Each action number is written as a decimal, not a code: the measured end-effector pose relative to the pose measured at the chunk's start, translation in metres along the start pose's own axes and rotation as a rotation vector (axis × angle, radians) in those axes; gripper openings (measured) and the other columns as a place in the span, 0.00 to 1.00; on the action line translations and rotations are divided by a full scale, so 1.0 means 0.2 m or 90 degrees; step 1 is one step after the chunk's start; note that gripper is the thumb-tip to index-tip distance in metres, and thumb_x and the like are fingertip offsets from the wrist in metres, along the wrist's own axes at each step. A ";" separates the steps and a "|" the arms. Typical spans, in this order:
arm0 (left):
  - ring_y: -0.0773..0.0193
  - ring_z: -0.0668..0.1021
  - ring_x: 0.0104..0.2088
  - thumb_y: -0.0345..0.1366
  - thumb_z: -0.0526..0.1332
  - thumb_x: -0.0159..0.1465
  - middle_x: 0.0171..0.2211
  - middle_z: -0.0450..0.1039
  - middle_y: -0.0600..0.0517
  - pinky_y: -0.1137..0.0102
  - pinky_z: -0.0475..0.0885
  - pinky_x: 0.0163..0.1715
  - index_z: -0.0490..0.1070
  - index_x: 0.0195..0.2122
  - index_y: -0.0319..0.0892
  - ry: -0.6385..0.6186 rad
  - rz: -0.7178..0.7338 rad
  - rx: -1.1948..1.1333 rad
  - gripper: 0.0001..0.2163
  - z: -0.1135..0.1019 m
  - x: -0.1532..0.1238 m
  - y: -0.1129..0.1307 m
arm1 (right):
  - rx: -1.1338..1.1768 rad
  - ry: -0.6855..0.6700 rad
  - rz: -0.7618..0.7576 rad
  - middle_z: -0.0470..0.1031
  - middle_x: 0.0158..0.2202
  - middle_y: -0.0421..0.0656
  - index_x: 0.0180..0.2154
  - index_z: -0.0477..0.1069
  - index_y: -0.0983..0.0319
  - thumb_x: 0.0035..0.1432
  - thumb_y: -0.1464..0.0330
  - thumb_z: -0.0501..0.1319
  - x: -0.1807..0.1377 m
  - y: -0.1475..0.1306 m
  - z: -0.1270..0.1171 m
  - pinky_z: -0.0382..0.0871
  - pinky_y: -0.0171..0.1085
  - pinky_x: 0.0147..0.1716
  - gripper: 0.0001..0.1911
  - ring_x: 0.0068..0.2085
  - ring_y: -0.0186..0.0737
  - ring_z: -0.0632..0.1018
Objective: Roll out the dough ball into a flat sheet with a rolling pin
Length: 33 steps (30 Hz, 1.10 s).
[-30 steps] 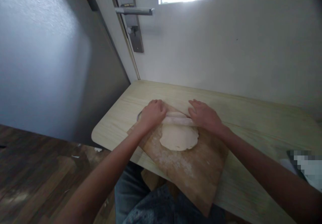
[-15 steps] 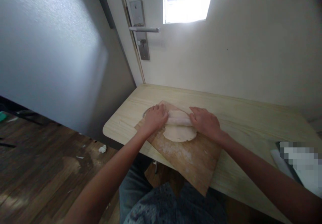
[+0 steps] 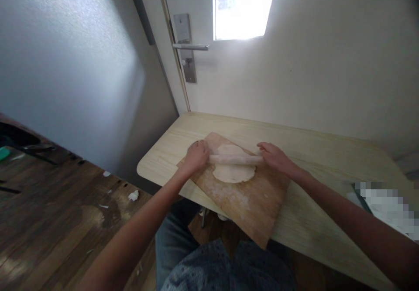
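Observation:
A pale rolling pin (image 3: 234,159) lies across a flat round of dough (image 3: 233,172) on a floured wooden board (image 3: 248,203). My left hand (image 3: 196,156) is curled over the pin's left end. My right hand (image 3: 274,156) rests on its right end with the fingers bent over it. The dough shows both in front of the pin and behind it. The board sits skewed on a light wooden table (image 3: 314,151), and its near corner hangs over the table's front edge.
A metal rim (image 3: 192,144) peeks out behind my left hand. A blurred object (image 3: 386,203) lies at the table's right end. A door with a lever handle (image 3: 190,46) and a white wall stand behind the table. Dark wooden floor with scraps lies to the left.
My hands have slid outward along the pin to its ends. The pin has rolled back toward me, uncovering dough on its far side. The camera has tilted up slightly.

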<state>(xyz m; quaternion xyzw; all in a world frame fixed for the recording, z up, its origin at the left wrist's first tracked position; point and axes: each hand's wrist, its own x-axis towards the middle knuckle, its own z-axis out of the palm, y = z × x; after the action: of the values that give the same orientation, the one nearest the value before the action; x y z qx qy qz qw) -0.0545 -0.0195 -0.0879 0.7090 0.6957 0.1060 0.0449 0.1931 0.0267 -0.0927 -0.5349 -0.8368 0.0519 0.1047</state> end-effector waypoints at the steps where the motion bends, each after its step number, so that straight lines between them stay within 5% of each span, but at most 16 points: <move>1: 0.61 0.69 0.42 0.31 0.42 0.59 0.40 0.68 0.43 0.66 0.62 0.42 0.62 0.42 0.36 -0.003 -0.001 0.000 0.14 0.00 -0.01 -0.01 | -0.006 0.002 -0.004 0.70 0.40 0.50 0.42 0.64 0.68 0.50 0.76 0.41 0.00 0.02 0.00 0.59 0.37 0.39 0.20 0.42 0.39 0.69; 12: 0.58 0.68 0.43 0.39 0.44 0.59 0.44 0.65 0.41 0.66 0.61 0.43 0.56 0.48 0.33 0.012 -0.052 -0.013 0.19 -0.02 -0.07 0.00 | -0.058 -0.070 0.007 0.68 0.29 0.46 0.31 0.64 0.64 0.55 0.69 0.40 -0.08 -0.02 -0.05 0.57 0.34 0.28 0.16 0.30 0.37 0.69; 33: 0.58 0.67 0.37 0.35 0.43 0.58 0.34 0.64 0.46 0.64 0.63 0.36 0.59 0.41 0.38 -0.015 -0.062 0.087 0.13 -0.05 0.00 0.01 | -0.093 -0.135 0.042 0.67 0.20 0.43 0.18 0.59 0.61 0.51 0.66 0.41 0.01 -0.03 -0.05 0.47 0.34 0.20 0.16 0.22 0.34 0.64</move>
<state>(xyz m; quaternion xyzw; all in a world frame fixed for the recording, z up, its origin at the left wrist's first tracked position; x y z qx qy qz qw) -0.0555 -0.0213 -0.0786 0.6773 0.7341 0.0477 0.0102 0.1890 0.0248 -0.0811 -0.5601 -0.8265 0.0501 -0.0253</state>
